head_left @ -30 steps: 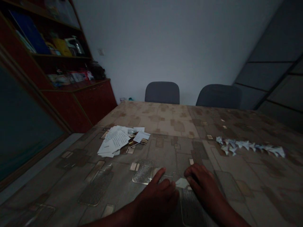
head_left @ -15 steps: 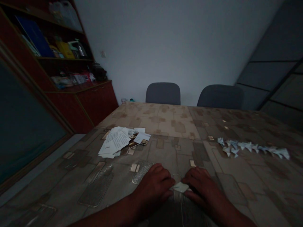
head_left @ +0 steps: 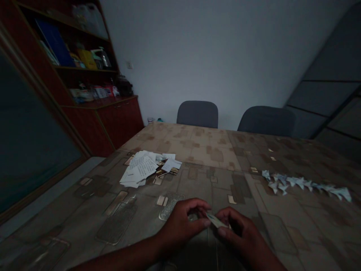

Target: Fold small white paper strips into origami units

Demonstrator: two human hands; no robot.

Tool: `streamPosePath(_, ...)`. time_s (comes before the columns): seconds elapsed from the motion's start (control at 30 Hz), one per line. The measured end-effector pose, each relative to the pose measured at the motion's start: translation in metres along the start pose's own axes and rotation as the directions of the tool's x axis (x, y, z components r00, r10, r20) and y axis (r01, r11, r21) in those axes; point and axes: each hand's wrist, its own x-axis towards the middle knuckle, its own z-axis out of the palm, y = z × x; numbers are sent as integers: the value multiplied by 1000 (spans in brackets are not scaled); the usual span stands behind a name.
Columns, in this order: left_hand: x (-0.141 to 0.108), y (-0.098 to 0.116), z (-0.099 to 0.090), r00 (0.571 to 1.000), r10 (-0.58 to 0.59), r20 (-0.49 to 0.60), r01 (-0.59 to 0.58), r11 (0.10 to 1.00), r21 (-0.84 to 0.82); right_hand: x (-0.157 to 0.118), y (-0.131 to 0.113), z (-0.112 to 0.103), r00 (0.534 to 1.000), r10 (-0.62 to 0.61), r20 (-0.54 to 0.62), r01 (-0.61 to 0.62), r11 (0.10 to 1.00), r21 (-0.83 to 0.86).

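Pale paper strip (head_left: 216, 221) pinched between the curled fingers of the left hand (head_left: 180, 226) and right hand (head_left: 239, 229); folded paper pieces (head_left: 301, 184) lie well off to the right.

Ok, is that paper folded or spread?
Folded, it seems: the paper is a narrow strip, held between the left hand and right hand.

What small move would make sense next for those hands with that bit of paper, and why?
Probably pressing a fold along the paper strip. The left hand and right hand pinch it at either end, and similar small folded paper pieces lie in a row on the table.
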Motion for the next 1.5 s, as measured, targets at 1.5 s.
streamPosePath(1.5,-1,-1,14,994,-106,-36,90,949,-303,-8,-1,7,935,-337,-111,264,870,-417)
